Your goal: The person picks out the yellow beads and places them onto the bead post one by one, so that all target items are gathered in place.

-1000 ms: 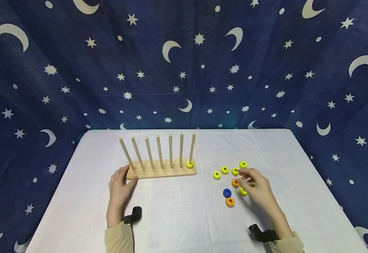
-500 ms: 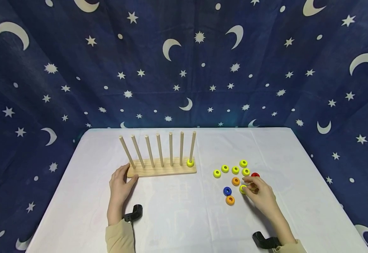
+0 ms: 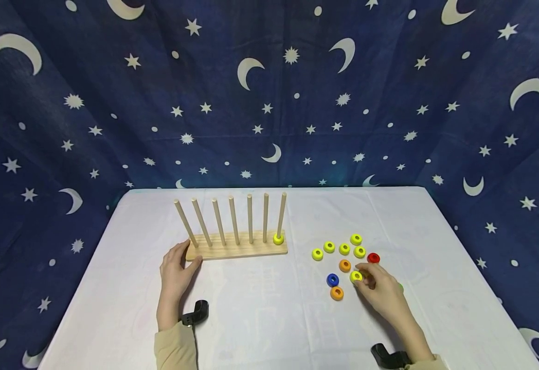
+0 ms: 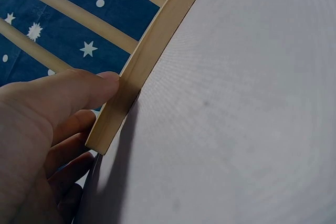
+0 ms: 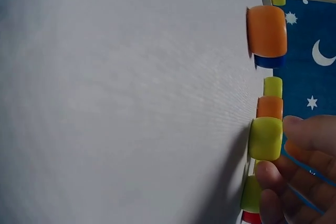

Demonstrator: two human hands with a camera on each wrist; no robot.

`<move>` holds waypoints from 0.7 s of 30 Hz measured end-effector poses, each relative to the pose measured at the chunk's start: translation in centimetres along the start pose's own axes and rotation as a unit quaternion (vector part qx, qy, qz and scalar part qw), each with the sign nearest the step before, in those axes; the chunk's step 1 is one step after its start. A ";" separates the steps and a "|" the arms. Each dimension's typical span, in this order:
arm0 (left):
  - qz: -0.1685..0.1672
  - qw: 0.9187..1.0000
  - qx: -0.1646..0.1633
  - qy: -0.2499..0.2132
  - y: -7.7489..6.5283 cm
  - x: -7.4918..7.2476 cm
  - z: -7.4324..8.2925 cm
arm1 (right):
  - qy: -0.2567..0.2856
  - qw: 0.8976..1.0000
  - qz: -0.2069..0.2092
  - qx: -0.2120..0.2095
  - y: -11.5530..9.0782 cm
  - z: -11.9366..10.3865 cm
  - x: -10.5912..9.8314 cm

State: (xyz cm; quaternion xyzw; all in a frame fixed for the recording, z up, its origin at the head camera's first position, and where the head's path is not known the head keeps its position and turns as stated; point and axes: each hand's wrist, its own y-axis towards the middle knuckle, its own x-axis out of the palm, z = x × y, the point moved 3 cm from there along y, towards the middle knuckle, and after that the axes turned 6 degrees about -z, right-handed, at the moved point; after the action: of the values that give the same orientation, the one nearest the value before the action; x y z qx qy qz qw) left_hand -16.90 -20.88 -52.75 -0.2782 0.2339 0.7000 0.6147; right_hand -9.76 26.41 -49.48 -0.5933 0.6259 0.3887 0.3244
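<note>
A wooden peg rack (image 3: 237, 250) with several upright pegs stands left of centre, a yellow bead (image 3: 278, 239) on its rightmost peg. My left hand (image 3: 177, 270) grips the rack's left end; in the left wrist view, the thumb (image 4: 107, 85) presses on its front edge and the fingers curl at the end. At the right, my right hand (image 3: 382, 293) has thumb and fingertips on either side of another yellow bead (image 3: 356, 276), which rests on the table. The right wrist view shows this yellow bead (image 5: 265, 139) between thumb and finger.
Several yellow beads (image 3: 344, 249) lie beyond the right hand, with a red bead (image 3: 373, 258) beside them. Two orange beads (image 3: 337, 293) and a blue bead (image 3: 333, 280) lie to its left. A green piece (image 3: 401, 288) shows partly behind the wrist. A starry cloth (image 3: 269, 103) hangs behind the white table.
My right hand has moved toward me from the farther yellow beads and closed in on the nearer yellow bead, uncovering the red bead. The left hand stays on the rack.
</note>
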 end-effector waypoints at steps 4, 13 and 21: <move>-0.002 1.000 0.000 0.001 0.0 0.0 0.0 | 0.000 1.000 -0.017 0.008 0.0 0.0 0.3; 0.000 1.000 0.007 -0.001 0.1 0.1 -0.1 | -0.004 0.999 -0.039 0.022 0.1 -0.2 0.7; 0.001 1.000 0.007 0.004 0.0 0.0 -0.1 | -0.002 0.999 -0.043 0.028 0.2 -0.1 0.9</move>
State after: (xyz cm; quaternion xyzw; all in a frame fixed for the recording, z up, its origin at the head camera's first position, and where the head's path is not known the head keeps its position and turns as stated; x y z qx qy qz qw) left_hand -16.87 -20.96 -52.85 -0.2765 0.2413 0.6978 0.6151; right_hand -10.06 25.87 -50.17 -0.6093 0.6100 0.3578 0.3586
